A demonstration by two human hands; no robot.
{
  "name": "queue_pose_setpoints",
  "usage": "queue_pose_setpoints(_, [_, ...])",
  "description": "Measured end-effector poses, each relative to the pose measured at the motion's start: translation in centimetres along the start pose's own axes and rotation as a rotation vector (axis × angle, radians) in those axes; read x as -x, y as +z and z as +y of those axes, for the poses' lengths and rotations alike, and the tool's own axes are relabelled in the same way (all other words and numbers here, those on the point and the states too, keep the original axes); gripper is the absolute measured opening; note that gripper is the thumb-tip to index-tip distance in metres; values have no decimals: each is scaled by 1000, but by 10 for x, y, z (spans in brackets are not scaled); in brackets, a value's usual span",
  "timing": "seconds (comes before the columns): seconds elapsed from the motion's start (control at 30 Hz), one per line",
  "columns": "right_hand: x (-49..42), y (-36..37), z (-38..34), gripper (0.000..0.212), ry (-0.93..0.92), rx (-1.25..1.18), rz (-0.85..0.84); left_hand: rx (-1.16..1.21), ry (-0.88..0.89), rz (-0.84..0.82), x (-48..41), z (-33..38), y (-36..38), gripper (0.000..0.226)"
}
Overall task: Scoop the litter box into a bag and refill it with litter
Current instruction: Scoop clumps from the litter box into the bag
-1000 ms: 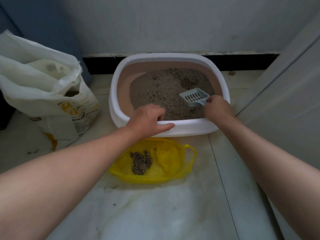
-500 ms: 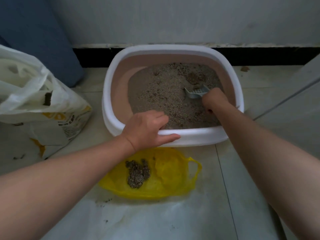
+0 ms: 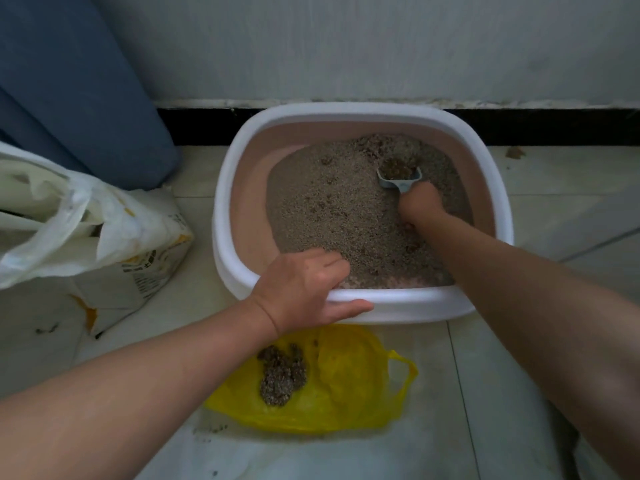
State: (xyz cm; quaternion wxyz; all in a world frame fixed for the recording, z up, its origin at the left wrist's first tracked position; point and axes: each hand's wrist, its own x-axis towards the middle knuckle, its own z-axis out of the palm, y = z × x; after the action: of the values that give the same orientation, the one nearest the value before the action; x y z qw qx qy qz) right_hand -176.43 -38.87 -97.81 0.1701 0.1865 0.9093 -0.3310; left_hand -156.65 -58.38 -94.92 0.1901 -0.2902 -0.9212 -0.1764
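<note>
A white-rimmed litter box (image 3: 363,110) with a pink inner wall stands against the wall, holding grey-brown litter (image 3: 332,209). My right hand (image 3: 420,204) grips the handle of a pale blue scoop (image 3: 401,178), whose bowl sits in the far right litter with a dark clump in it. My left hand (image 3: 301,292) holds the box's near rim, fingers inside and thumb along the outside. In front of the box a yellow plastic bag (image 3: 346,386) lies flat on the floor with dark clumps (image 3: 282,374) on it.
An open white litter sack (image 3: 104,251) with yellow print stands at the left, a thin plastic bag draped over its mouth. A blue curtain (image 3: 79,84) hangs behind it. A grey wall with a black skirting runs behind the box. Pale floor tiles show scattered grains.
My right hand has pushed the scoop from the box's near right side to the far right, and its bowl now carries a clump. My left hand stays on the rim. The view moved closer.
</note>
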Motion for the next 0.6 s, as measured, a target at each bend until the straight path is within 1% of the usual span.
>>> queue_pose_setpoints(0.1, [-5,9,1,35,133,-359,-58,6,-10,-13,-1,0,-1,52])
queue_pose_setpoints(0.17, [-5,9,-1,35,158,-428,-63,9,-12,-16,-1,1,-2,53])
queue_pose_setpoints(0.27, [2,4,5,52,91,-357,3,2,-2,-13,-1,0,-1,54])
queue_pose_setpoints(0.3, [8,0,7,52,60,-327,20,3,-1,-14,-1,0,-1,54])
queue_pose_setpoints(0.4, [32,-19,12,37,-53,-311,37,18,-15,-18,-1,-1,-1,53])
queue_pose_setpoints(0.6, [78,-60,26,34,-265,-209,60,23,-28,-26,0,-1,-2,51])
